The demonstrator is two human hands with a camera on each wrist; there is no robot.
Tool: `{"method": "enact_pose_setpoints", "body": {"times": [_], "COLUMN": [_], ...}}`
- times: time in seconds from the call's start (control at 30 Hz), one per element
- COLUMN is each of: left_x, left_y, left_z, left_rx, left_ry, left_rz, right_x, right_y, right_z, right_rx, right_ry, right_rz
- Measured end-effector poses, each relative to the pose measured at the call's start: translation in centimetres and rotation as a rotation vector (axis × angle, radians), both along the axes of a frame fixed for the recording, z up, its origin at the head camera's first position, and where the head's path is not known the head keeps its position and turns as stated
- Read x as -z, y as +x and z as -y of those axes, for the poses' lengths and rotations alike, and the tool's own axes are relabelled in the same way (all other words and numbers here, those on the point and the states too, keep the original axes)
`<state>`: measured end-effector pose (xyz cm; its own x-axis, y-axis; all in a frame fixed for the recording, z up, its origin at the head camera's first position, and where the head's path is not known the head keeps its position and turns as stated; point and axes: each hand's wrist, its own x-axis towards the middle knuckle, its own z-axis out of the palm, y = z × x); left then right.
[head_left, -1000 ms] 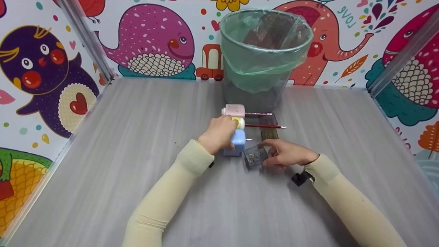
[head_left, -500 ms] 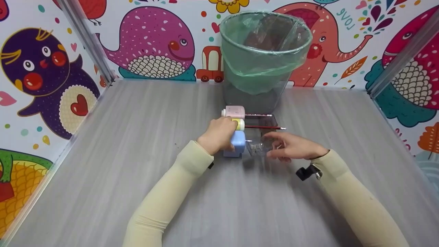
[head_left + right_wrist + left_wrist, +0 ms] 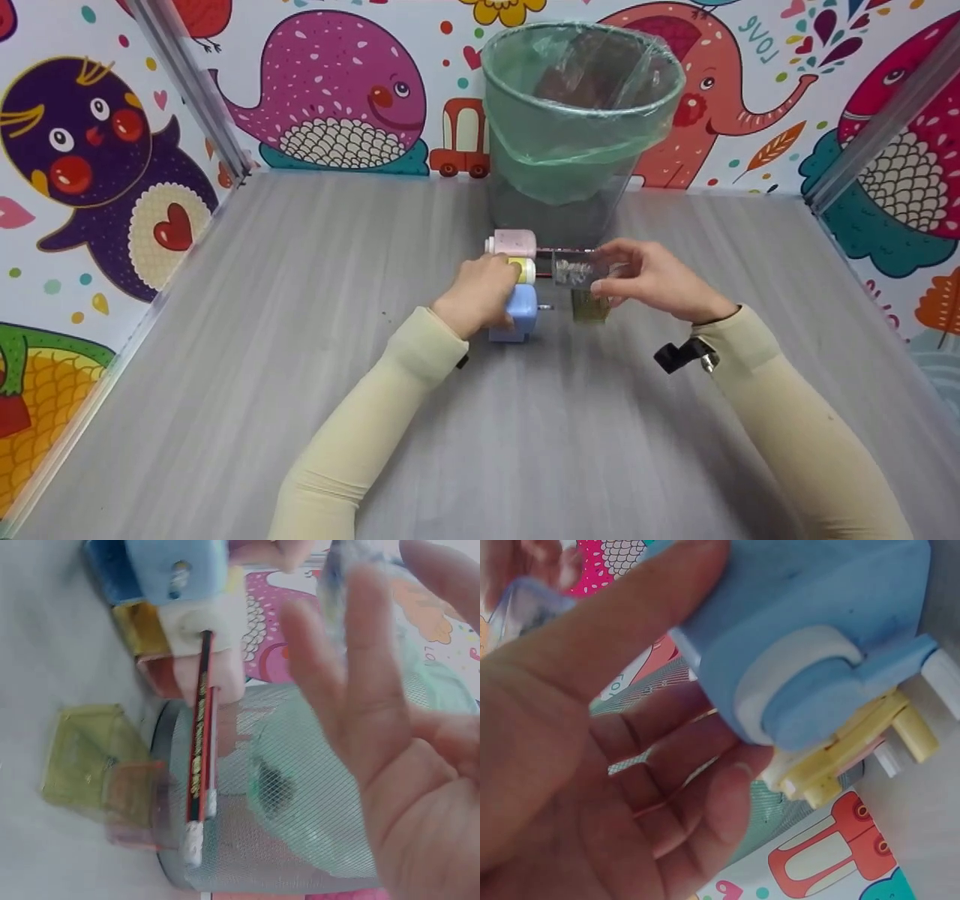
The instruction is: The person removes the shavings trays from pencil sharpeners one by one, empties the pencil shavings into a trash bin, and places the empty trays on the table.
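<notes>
Three crank pencil sharpeners stand in a row: blue [image 3: 521, 304], yellow [image 3: 523, 270] and pink [image 3: 515, 242]. My left hand [image 3: 480, 292] grips the blue one, thumb on its near side and fingers reaching over toward the yellow one. The blue crank [image 3: 817, 701] shows in the left wrist view. A short pencil end [image 3: 178, 579] pokes from the blue sharpener; a red-and-black pencil [image 3: 199, 742] sticks out of the yellow one, another behind it. Between thumb and fingers, my right hand [image 3: 660, 283] pinches a clear shavings drawer [image 3: 574, 270] with pale shavings inside, raised above the table.
A see-through yellow drawer [image 3: 90, 757] and a pinkish drawer [image 3: 135, 806] lie on the table right of the sharpeners. Behind them stands a mesh waste bin [image 3: 555, 214] lined with a green bag [image 3: 585, 142]. Patterned walls [image 3: 337, 97] edge the table.
My right hand has carried the clear drawer up and away from me, from beside the blue sharpener toward the bin. My left hand stays on the blue sharpener.
</notes>
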<state>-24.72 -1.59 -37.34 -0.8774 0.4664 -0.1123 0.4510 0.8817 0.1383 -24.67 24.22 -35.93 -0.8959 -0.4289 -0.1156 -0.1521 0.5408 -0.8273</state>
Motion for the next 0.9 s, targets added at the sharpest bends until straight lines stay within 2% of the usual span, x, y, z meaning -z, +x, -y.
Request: {"method": "enact_pose_setpoints", "body": {"times": [0.17, 0.47, 0.57, 0.73, 0.83, 0.9], "left_x": [0.1, 0.2, 0.3, 0.6, 0.5, 0.3], "left_y": [0.0, 0.0, 0.0, 0.3, 0.4, 0.3], "left_z": [0.0, 0.2, 0.4, 0.6, 0.5, 0.3], "left_rx": [0.003, 0.018, 0.02, 0.008, 0.013, 0.016], "left_ry": [0.003, 0.017, 0.035, 0.028, 0.022, 0.016], "left_rz": [-0.001, -0.037, -0.046, -0.046, -0.051, -0.054], "right_x": [-1.2, -3.2, -3.8, -4.7, -5.7, -6.7], "right_y": [-0.2, -1.1, -1.5, -1.8, -2.0, -2.2], "right_z": [0.4, 0.9, 1.1, 1.6, 1.8, 1.9], "right_rx": [0.106, 0.213, 0.229, 0.232, 0.244, 0.261], "right_ry": [-0.076, -0.236, -0.283, -0.285, -0.298, -0.345], "right_rz": [-0.069, -0.2, -0.221, -0.241, -0.294, -0.345]}}
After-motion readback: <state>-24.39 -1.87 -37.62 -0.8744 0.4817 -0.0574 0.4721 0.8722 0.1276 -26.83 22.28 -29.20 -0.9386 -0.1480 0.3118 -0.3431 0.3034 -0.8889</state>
